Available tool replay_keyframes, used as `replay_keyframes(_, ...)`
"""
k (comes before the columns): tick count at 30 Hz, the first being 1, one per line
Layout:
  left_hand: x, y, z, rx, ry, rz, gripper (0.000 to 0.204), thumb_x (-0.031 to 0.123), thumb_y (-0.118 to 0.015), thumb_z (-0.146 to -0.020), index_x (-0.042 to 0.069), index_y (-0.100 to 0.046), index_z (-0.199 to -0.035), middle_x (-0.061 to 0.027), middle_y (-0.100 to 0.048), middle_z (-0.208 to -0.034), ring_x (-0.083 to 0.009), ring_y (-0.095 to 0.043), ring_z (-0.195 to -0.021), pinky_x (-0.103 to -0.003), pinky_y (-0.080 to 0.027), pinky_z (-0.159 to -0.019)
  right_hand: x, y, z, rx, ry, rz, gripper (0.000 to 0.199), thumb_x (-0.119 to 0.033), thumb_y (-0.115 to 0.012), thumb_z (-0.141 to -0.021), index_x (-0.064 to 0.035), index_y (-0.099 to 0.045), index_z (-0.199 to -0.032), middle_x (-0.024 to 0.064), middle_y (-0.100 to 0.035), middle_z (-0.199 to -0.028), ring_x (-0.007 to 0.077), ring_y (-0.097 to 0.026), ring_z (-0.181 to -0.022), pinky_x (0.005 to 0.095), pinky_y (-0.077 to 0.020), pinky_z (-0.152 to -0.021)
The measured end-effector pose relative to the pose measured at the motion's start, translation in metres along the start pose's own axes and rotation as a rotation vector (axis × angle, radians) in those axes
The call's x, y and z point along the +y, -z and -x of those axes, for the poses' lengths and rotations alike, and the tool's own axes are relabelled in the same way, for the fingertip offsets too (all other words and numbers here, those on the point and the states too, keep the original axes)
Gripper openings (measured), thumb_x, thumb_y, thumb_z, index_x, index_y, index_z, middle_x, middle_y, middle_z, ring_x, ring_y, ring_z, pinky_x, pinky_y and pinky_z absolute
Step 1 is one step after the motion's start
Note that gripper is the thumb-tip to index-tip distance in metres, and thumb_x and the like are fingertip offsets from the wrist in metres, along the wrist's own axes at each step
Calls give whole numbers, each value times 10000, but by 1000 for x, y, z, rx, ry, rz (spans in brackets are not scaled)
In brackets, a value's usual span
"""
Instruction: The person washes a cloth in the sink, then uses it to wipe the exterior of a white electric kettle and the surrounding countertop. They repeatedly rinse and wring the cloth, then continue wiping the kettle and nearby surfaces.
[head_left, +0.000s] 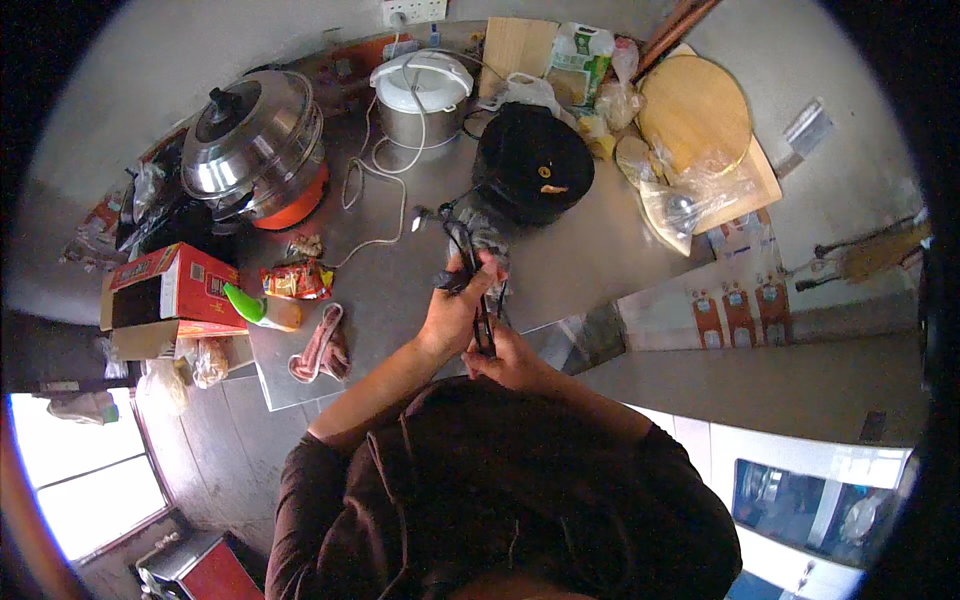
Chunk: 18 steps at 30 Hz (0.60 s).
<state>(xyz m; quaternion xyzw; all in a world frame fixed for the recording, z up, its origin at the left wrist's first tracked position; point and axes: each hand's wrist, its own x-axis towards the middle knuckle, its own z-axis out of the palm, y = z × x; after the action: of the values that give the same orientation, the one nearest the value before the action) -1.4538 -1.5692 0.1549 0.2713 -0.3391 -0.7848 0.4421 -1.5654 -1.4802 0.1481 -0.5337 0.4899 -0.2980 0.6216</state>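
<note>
Both my hands are closed on a bundled black power cord [484, 325] over the metal counter [400, 270]. My left hand [452, 312] grips the upper part of the loops, and the cord's end, seemingly a plug [420, 216], sticks out beyond it. My right hand [507, 358] pinches the lower end of the bundle, close to my body. Crumpled clear plastic [490, 236] lies just past my fingers. Beyond it stands a round black pot-shaped appliance [530, 165]. Whether the cord joins it cannot be made out.
A steel steamer pot [250, 145] and a white-lidded cooker [420, 105] with a pale cable stand behind. On the left are a red carton [190, 285], a green-capped bottle [262, 308] and a pink cloth [322, 348]. Wooden boards [695, 110] lean at right.
</note>
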Motion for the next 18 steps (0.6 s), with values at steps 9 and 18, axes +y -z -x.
replay_keyframes(9,-15,-16,-31,-291,-52,-520,509,140,-631,-907,62,-415,-1361,-116,-575,-1225,-182,-547,-1125,-327,-398,-1008,-91,227,46,570,35,188,250,-314,-508,-977,-87,-613,-989,-94,-376,-640,7,-326,-553,187,-269,-491)
replay_keyframes(18,-33,52,18,488,100,-487,254,182,-533,-954,18,-581,-1143,-69,-656,-980,-138,-613,-871,-267,-468,-781,-34,522,-60,951,218,1189,312,-319,-435,-988,-55,-583,-1062,200,-663,-923,354,-642,-853,427,-487,-729)
